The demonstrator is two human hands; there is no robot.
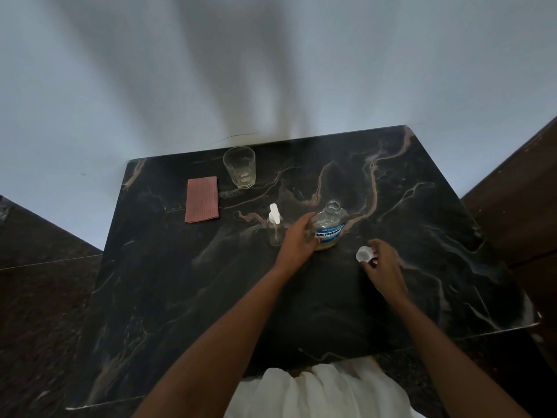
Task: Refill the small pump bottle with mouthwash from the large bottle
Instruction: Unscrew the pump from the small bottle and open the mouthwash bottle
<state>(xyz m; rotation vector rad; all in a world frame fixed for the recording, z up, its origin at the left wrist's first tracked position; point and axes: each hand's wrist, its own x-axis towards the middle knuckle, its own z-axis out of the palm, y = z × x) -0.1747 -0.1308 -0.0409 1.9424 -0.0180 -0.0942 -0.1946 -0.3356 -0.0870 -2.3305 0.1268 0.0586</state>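
My left hand (297, 236) is wrapped around the left side of the big bottle (328, 229). My grip there is closed on it. The big bottle stands straight up near the middle of the dark table (180, 297). Its top is open, with no cap on it. It has a blue and white label, and I can see pale liquid low down inside.

My right hand (384, 268) is to the right of the big bottle and a bit nearer to me. It holds the white cap (365, 254) in its fingertips. The open side of the cap faces up toward me. I cannot tell if the cap touches the table.

The small bottle (275, 229) stands just to the left of the big bottle, right beside my left hand. It is clear, and its white pump is on top of it.

A glass (240, 167) stands farther back from the big bottle and off to the left, near the far edge of the table. A pink cloth (202, 199) lies folded flat to the left of the big bottle, beside the glass and well apart from my hands.
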